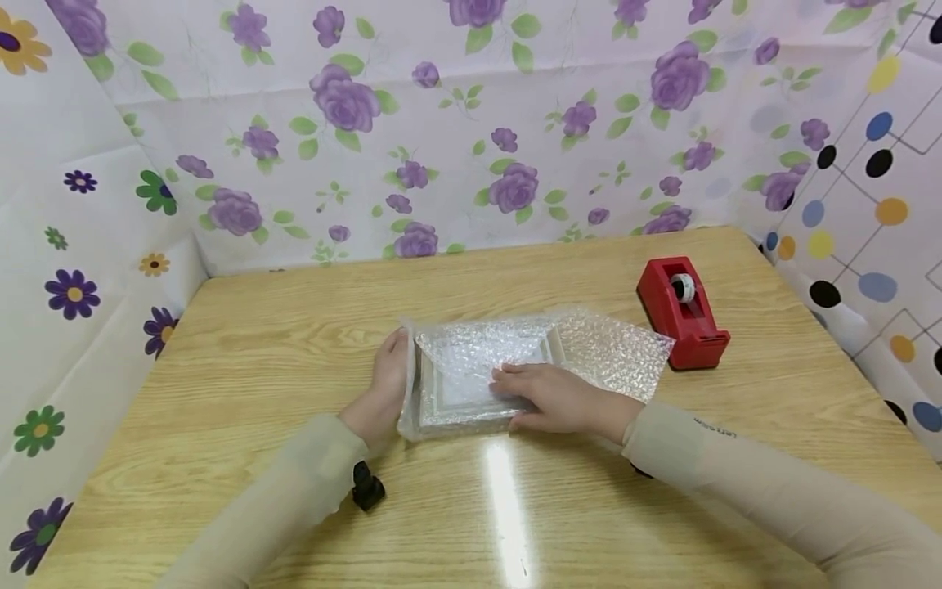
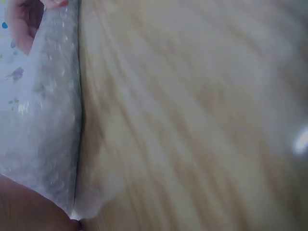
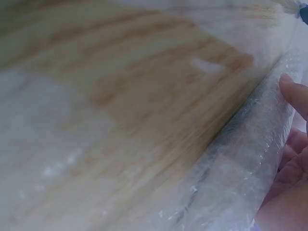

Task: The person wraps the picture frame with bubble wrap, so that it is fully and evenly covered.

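A pale rectangular frame, seemingly a picture frame (image 1: 434, 388), lies flat on the table under bubble wrap (image 1: 478, 335). The wrap covers most of it, and a loose flap spreads out to the right. At the left end, my left hand (image 1: 386, 372) presses against the upturned edge of the wrap, its fingertips partly hidden. My right hand (image 1: 555, 397) rests on top with fingers extended, its thumb toward the near side. In the right wrist view, the thumb (image 3: 293, 94) touches the wrap's side. The left wrist view catches the bubble wrap (image 2: 53, 106) close up.
A red tape dispenser (image 1: 684, 315) with a roll of tape stands at the back right, touching or nearly touching the flap's tip. The wooden table (image 1: 294, 327) borders a flowered cloth (image 1: 441, 123) at the back and patterned cloths on both sides.
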`<state>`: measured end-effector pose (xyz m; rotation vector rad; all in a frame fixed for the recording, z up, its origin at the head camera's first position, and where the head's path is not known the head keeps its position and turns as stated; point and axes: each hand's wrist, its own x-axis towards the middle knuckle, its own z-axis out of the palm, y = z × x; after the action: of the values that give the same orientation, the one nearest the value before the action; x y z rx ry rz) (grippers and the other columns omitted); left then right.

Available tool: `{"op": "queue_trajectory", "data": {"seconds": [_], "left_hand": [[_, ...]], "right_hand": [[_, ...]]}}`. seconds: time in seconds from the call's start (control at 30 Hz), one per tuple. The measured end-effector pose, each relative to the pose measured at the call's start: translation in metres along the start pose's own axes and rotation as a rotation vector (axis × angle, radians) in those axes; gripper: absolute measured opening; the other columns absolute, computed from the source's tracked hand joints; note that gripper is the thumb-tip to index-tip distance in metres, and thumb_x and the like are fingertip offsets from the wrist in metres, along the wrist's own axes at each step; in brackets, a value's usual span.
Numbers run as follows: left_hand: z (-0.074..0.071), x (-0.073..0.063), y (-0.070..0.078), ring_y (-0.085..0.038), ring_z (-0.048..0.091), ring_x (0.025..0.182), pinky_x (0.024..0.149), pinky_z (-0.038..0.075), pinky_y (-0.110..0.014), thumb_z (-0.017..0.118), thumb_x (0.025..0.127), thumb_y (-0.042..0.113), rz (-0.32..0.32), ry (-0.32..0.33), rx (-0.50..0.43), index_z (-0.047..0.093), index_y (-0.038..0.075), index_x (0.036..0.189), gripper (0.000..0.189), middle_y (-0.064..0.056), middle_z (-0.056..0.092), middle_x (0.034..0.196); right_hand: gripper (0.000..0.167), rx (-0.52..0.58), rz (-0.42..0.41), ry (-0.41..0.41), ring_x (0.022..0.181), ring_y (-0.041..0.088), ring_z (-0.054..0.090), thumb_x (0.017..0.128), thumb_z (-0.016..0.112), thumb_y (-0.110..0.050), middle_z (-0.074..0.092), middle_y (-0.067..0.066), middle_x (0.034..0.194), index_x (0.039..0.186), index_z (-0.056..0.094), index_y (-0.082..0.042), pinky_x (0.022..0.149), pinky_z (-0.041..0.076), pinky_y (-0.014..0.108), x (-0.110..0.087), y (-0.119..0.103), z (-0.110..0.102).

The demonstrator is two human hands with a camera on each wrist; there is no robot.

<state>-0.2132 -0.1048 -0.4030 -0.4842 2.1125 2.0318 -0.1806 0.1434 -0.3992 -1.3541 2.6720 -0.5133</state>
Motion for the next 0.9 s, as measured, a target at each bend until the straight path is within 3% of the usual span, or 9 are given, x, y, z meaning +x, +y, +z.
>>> {"op": "queue_trajectory", "data": {"seconds": [0.13, 0.33, 0.57, 0.73, 0.9], "left_hand": [[0.003, 0.001, -0.001, -0.023, 0.008, 0.147, 0.12, 0.007, -0.037, 0.023, 0.106, 0.031, 0.032, -0.03, 0.048, 0.013, 0.013, 0.154, 0.052, -0.005, 0.013, 0.16], [0.01, 0.006, 0.0, -0.015, 0.001, 0.148, 0.12, 0.002, -0.033, 0.019, 0.105, 0.031, 0.098, -0.085, 0.128, 0.007, 0.017, 0.154, 0.052, 0.004, 0.004, 0.161], [0.018, 0.008, 0.0, -0.023, -0.009, 0.147, 0.119, -0.004, -0.036, 0.018, 0.105, 0.027, 0.218, -0.135, 0.344, -0.006, 0.004, 0.151, 0.056, -0.009, -0.01, 0.159], [0.025, 0.005, -0.001, -0.035, -0.009, 0.145, 0.119, -0.002, -0.044, 0.019, 0.105, 0.024, 0.336, -0.115, 0.562, -0.007, -0.01, 0.146, 0.059, -0.024, -0.011, 0.156], [0.033, 0.004, -0.002, -0.038, -0.002, 0.145, 0.118, 0.007, -0.05, 0.024, 0.105, 0.028, 0.355, -0.035, 0.783, -0.004, -0.007, 0.148, 0.062, -0.024, -0.006, 0.157]], "right_hand": [[0.056, 0.006, -0.007, -0.002, 0.131, 0.036, 0.044, 0.087, 0.067, -0.033, 0.048, 0.018, 0.14, 0.131, 0.055, -0.002, 0.108, 0.037, 0.049, 0.0, 0.001, 0.002], [0.056, 0.008, -0.019, 0.001, 0.131, 0.036, 0.044, 0.086, 0.067, -0.035, 0.049, 0.018, 0.14, 0.131, 0.056, -0.002, 0.108, 0.036, 0.049, 0.001, 0.003, 0.002], [0.056, 0.025, -0.033, 0.008, 0.131, 0.037, 0.044, 0.086, 0.067, -0.034, 0.049, 0.019, 0.139, 0.13, 0.056, -0.001, 0.108, 0.036, 0.05, 0.002, 0.005, 0.002], [0.057, 0.044, -0.035, 0.011, 0.131, 0.037, 0.044, 0.085, 0.068, -0.034, 0.049, 0.02, 0.139, 0.13, 0.056, -0.001, 0.107, 0.036, 0.051, 0.003, 0.006, 0.001], [0.058, 0.119, 0.0, -0.017, 0.134, 0.036, 0.041, 0.084, 0.07, -0.033, 0.048, 0.019, 0.14, 0.132, 0.055, -0.003, 0.109, 0.034, 0.049, 0.004, 0.007, 0.0]]}}
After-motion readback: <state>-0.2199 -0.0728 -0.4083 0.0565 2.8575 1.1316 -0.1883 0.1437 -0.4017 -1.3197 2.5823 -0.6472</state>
